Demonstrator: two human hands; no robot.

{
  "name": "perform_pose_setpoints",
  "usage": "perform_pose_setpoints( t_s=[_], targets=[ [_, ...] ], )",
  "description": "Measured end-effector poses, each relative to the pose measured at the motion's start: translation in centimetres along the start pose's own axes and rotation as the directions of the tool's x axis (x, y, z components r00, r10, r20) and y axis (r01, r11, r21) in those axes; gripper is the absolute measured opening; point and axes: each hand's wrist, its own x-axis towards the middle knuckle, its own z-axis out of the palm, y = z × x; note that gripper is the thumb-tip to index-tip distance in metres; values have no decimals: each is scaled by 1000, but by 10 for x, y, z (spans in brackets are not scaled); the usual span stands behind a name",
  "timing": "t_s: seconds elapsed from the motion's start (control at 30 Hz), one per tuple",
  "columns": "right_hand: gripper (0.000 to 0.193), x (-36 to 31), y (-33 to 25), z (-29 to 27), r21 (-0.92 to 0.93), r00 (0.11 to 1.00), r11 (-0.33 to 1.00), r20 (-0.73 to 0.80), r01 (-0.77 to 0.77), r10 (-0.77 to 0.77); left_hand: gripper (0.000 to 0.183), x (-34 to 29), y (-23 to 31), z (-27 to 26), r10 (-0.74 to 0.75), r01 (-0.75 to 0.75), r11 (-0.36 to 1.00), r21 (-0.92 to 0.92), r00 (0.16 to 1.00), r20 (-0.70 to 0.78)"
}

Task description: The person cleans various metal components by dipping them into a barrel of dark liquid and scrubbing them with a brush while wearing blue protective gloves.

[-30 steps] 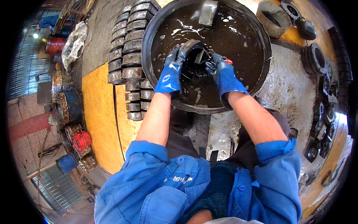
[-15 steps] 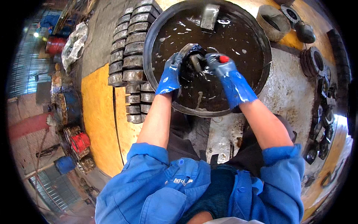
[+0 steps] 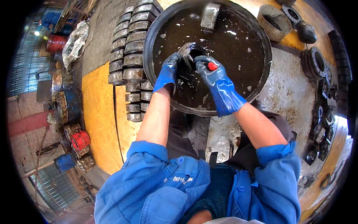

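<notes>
Both my hands wear blue rubber gloves above a large round black tub (image 3: 150, 56) of dark, oily liquid. My left hand (image 3: 170, 68) is closed on the left side of a wet metal ring (image 3: 184, 51), which is tilted over the liquid. In my right hand (image 3: 211, 70) is a tool with a red handle end (image 3: 212, 66); its working end is hidden behind the glove and inside the ring. A pale rectangular metal block (image 3: 210, 16) rests at the tub's far rim, partly over the liquid.
Stacked metal rings (image 3: 135, 61) stand in rows just left of the tub. Right of it are a round metal bucket (image 3: 275, 23), a dark pot (image 3: 305, 32) and ribbed discs (image 3: 314, 62). Farther left sit a red drum (image 3: 80, 140) and a crumpled plastic sheet (image 3: 75, 45).
My right hand has moved left and slightly down with the red-ended tool, closer to the ring. My left hand and the ring have shifted slightly left.
</notes>
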Motion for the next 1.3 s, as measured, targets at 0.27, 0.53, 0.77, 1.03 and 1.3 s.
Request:
perform_pose_setpoints(
  t_s=[0.27, 0.53, 0.77, 1.03, 1.3],
  targets=[
    [30, -29, -32, -24, -436, 777, 655, 465, 618, -424, 35, -21, 19, 25, 75, -59, 981, 185, 994, -80],
    [28, 31, -39, -50, -548, 785, 565, 379, 617, -490, 35, -35, 23, 34, 92, -88, 991, 100, 995, -31],
    [19, 28, 1, -98, -926, 999, 377, 33, 25, 15, 38, -31, 17, 35, 200, -168, 919, 357, 978, -56],
    [17, 34, -15, -69, -533, 989, 838, -16, 117, -148, 38, -28, 9, 28, 241, -202, 906, 372, 968, -62],
    [19, 41, -5, -49, -229, 969, 973, -244, -6, -51, 40, -36, 20, 35, 144, -125, 963, 241, 988, -63]
  ],
)
